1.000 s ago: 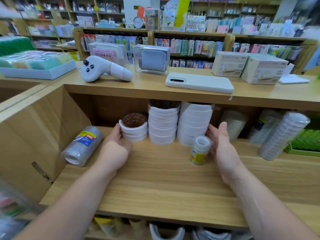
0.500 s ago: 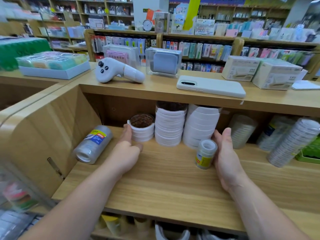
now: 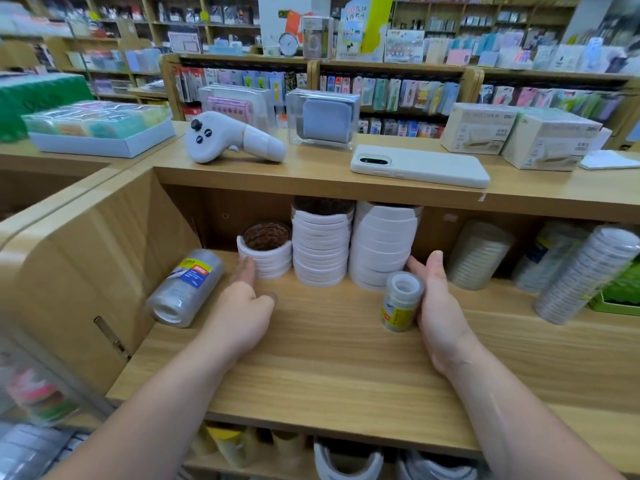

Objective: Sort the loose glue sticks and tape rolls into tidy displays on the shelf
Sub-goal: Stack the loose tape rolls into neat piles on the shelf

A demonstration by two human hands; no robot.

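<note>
Wooden shelf (image 3: 329, 358) fills most of the view, w/ a counter top (image 3: 311, 181) above it. At the back of the shelf, 2 tall piles of white tape rolls stand side by side & touching: right stack (image 3: 382, 244) and middle stack (image 3: 320, 244). On the counter top lie a white phone (image 3: 419, 166) and a white controller (image 3: 232, 138), well apart. Far L on the shelf, a wrapped clear-tape pack (image 3: 187, 289) lies on its side near the side wall. A short stack (image 3: 265, 254) of white rolls (brown core showing on top) sits just L of the middle stack. L hand (image 3: 239, 313) grips nothing: a straight finger touches the short stack's front-L side, other fingers hard to make out. R hand (image 3: 440, 306) is flat, fingers straight & together, tips against the right stack's base, holding nothing. A small upright tape pack (image 3: 401, 303) stands against the R palm, in front of the right stack.
</note>
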